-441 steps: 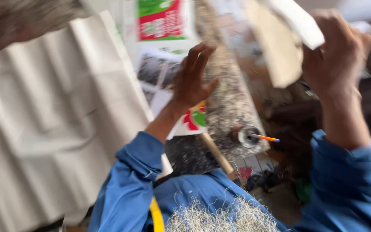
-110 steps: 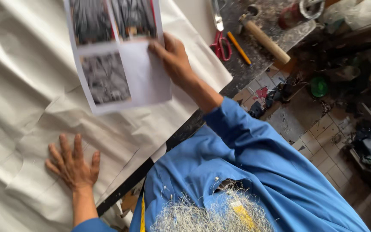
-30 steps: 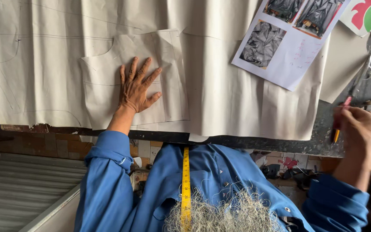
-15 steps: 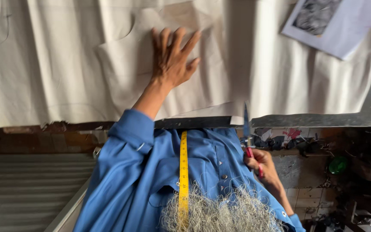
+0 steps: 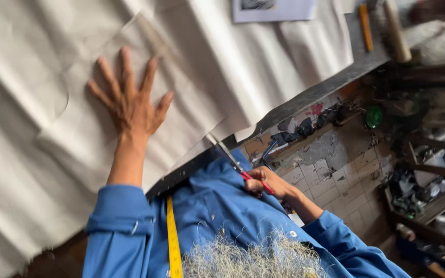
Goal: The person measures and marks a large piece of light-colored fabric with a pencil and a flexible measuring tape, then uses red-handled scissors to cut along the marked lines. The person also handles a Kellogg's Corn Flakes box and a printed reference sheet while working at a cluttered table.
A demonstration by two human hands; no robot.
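The left hand [image 5: 130,100] lies flat with its fingers spread wide, gripping nothing, pressed on a cut piece of cream cloth [image 5: 181,87] that rests on a larger sheet of the same cloth draped over the worktop [image 5: 305,98]. At about four o'clock from it, just past the worktop's dark edge, the right hand [image 5: 266,183] is clenched round the red handles of a pair of scissors [image 5: 233,159]. The blades point toward ten o'clock, with their tips at the hanging hem of the cloth. A yellow measuring tape [image 5: 172,237] hangs down the person's blue shirt at six o'clock. At one o'clock on the worktop lie an orange pencil [image 5: 365,25] and a wooden handle [image 5: 396,31], with a printed sheet of paper [image 5: 274,7] at twelve o'clock.
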